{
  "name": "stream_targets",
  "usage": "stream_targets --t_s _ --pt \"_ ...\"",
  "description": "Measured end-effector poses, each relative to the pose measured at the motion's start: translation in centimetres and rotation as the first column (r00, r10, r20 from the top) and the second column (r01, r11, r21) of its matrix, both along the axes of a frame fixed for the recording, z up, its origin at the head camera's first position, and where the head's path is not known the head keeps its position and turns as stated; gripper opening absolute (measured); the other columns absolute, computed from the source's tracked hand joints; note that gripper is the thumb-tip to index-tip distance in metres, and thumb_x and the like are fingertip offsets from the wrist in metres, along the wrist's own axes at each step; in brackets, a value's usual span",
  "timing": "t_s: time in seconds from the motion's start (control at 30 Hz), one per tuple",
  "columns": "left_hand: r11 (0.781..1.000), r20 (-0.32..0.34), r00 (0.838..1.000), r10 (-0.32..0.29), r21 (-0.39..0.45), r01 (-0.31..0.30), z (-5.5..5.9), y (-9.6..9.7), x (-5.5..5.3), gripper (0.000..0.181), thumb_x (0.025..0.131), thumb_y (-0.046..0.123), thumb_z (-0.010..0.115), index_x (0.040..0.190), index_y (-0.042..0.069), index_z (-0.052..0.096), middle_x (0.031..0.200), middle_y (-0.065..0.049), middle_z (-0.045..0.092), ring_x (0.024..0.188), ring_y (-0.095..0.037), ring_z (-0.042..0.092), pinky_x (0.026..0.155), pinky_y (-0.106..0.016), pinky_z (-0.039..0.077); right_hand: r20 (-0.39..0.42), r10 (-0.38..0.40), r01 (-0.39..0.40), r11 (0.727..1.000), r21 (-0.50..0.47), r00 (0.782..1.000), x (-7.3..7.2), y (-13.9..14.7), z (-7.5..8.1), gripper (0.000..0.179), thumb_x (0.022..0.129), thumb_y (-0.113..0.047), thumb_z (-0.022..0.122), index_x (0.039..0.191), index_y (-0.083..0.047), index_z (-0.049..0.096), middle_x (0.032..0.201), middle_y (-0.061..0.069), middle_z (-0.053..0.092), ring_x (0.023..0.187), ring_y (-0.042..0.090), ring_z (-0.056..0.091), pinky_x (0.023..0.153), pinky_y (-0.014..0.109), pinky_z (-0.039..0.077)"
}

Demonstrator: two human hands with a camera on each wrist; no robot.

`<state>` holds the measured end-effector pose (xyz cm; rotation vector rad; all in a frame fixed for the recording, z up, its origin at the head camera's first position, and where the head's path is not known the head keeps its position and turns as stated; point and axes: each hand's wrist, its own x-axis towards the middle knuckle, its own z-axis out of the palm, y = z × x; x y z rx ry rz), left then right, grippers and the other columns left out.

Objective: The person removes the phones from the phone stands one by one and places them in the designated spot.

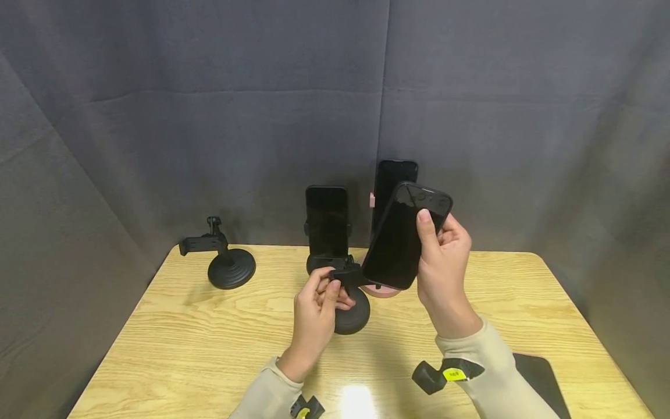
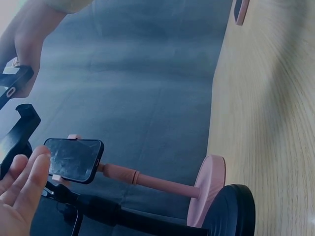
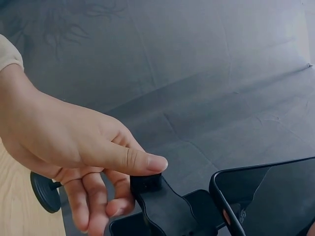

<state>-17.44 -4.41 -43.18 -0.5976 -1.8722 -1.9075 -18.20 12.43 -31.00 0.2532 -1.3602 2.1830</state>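
Note:
My right hand [image 1: 445,267] grips a black smartphone [image 1: 392,250] by its side, thumb across the screen, the phone leaning to the right. Just left of it, my left hand [image 1: 316,311] pinches one end of the clamp [image 3: 167,209] of a black phone stand, whose round base [image 1: 352,314] rests on the table. In the right wrist view the left thumb lies on top of the clamp's end, and the held phone [image 3: 275,196] is close beside the clamp. The left wrist view shows the clamp [image 2: 22,130] between both hands.
Behind stand a black phone [image 1: 327,221] upright in a black holder and another phone [image 1: 395,174] in a pink stand [image 2: 211,182]. A black stand [image 1: 231,269] with nothing in its clamp is at the left. A flat dark object [image 1: 541,378] lies at the front right.

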Motion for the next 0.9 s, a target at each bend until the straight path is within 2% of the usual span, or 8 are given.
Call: stream_targets --t_s 0.37,0.7,0.9 --pt "1.000 0.014 1.000 -0.017 -0.013 0.017 0.1 -0.2 0.1 0.018 0.105 0.005 0.051 0.117 -0.007 0.057 0.077 -0.023 0.066 0.064 -0.022 0.074 0.060 -0.031 0.064 0.042 -0.028 0.026 0.999 0.041 0.999 1.0 1.1 -0.8 0.014 0.100 -0.004 0.060 0.101 -0.007 0.073 0.087 0.000 0.079 0.078 0.009 0.075 0.069 0.024 0.063" --pt "0.998 0.032 0.998 -0.048 -0.027 0.049 0.3 -0.4 0.2 0.021 0.105 0.007 0.051 0.121 -0.006 0.057 0.078 -0.022 0.067 0.065 -0.022 0.074 0.060 -0.032 0.064 0.049 -0.060 0.059 0.998 0.008 0.997 1.3 2.5 -2.2 0.013 0.101 -0.004 0.059 0.101 -0.005 0.072 0.087 0.001 0.079 0.077 0.011 0.076 0.067 0.024 0.063" --pt "0.997 0.050 0.996 -0.076 -0.013 0.077 0.3 -0.6 0.1 0.022 0.106 0.007 0.051 0.123 -0.005 0.056 0.077 -0.023 0.067 0.064 -0.015 0.071 0.059 -0.034 0.064 0.079 -0.091 0.091 0.996 -0.002 0.993 1.5 3.4 -3.1 0.013 0.101 -0.003 0.059 0.100 -0.005 0.072 0.086 0.001 0.079 0.075 0.011 0.076 0.067 0.024 0.063"
